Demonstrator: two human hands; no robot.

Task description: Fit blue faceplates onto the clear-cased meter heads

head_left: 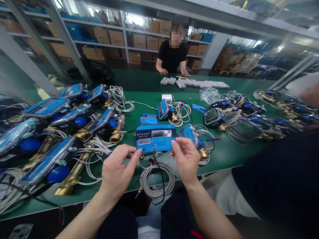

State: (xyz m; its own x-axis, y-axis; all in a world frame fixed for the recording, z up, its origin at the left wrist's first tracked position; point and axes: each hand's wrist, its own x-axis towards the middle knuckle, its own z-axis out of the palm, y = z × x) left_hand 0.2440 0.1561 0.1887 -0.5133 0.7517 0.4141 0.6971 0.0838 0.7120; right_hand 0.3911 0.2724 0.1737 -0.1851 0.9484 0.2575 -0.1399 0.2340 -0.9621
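Between my two hands a blue meter faceplate [163, 145] with a grey display window is held up, its printed face toward me. My left hand [119, 166] pinches its lower left corner between thumb and fingers. At its right edge my right hand [185, 157] grips with thumb in front and fingers partly hidden. Below it hangs a coiled grey cable [157, 181] with a black lead; what the plate covers behind it is hidden. Just beyond lie another blue faceplate [149, 119] and a meter with a brass fitting [164, 109]. A further blue meter [188, 132] stands beside my right hand.
Several blue meters [47, 159] with brass pipes and cables crowd the green table [139, 96] at left. More meters [213, 116] and a clear plastic bag [209, 95] lie at right. Across the table stands a person [171, 54] behind white boxes [199, 83]. Another person's dark clothing [279, 179] is close at right.
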